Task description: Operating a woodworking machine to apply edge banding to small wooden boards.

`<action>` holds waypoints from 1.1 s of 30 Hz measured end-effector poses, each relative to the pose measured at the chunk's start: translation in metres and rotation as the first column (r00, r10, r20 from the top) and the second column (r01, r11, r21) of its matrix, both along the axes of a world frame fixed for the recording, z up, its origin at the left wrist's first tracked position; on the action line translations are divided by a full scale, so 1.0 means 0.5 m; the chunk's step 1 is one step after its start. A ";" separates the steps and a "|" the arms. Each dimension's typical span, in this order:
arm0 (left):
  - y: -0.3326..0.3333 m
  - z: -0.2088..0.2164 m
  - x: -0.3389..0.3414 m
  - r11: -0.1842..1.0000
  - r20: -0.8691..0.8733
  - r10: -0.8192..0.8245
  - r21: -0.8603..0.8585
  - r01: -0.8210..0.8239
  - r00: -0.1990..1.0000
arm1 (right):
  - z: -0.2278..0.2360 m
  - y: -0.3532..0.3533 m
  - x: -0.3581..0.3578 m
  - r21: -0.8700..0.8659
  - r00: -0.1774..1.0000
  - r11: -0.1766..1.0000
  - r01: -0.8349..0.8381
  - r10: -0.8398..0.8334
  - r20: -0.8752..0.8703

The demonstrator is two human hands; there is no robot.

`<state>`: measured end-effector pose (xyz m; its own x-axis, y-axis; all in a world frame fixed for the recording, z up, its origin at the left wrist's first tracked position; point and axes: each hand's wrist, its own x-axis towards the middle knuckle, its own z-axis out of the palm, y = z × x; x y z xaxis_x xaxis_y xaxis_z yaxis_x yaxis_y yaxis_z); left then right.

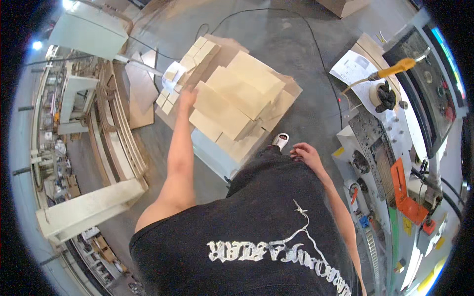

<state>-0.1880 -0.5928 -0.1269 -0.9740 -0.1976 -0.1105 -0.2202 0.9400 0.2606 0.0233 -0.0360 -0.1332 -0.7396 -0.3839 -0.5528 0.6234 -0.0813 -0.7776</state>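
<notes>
Resting on the left: the bare left hand [187, 97] is placed at the left edge of a big pile of flat, pale tan boards [223, 106], with its arm held out straight. The fingers are blurred and partly hidden, so how far they are opened, and whether a board is held, cannot be told.

Hanging on the right: the bare right hand [308, 154] is held low beside the body, well apart from the pile. Its fingers are loosely bent and not closed up, and nothing is seen to be held. A white shoe [280, 141] is seen near it.

Pile: the boards are stacked in front of the body, a bit to the left. They are laid unevenly, so corners are left sticking out. A flat, pale blue panel [212, 154] is seen low down at the near side.

Small bits: a row of pale tan blocks [201, 52] is set past the left hand. Some small, pale tan pieces [167, 102] are laid just left of that hand, and a white sheet [169, 83] is seen between the two groups.

Floor: a long, thin black cable [296, 18] is looped over the smooth grey floor [316, 64] behind the pile.

Right side: a white paper with drawings [354, 68] is laid near a yellow-handled tool [396, 68]. A bent, flat orange plate [405, 197] is seen lower down.

Left side: a long, off-white machine beam [94, 207] is seen near the arm.

Clothes: a black shirt with white print [247, 217] is worn.
</notes>
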 end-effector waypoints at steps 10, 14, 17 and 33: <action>0.166 -0.033 0.178 0.993 -0.186 0.046 -0.095 -0.065 0.982 | 0.006 -0.158 -0.110 0.090 0.959 0.955 -0.283 0.278 0.058; 0.221 -0.031 0.250 0.941 -0.064 0.281 0.216 -0.261 0.958 | -0.035 -0.146 -0.073 -0.041 0.945 0.986 -0.164 0.169 0.280; 0.214 -0.045 0.290 0.916 -0.058 0.316 0.279 -0.289 0.947 | -0.113 -0.108 -0.055 -0.495 0.894 0.845 -0.201 0.365 0.261; 0.819 0.099 0.015 0.627 -0.017 -0.283 0.753 0.199 0.959 | 0.122 0.201 0.105 0.197 0.635 0.613 0.765 -0.671 -0.383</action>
<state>-0.1805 -0.1833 -0.0773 -0.9509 0.2320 -0.2048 -0.0773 0.4626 0.8832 0.0756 0.0643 -0.0724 -0.8204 0.4918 -0.2917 0.2543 -0.1430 -0.9565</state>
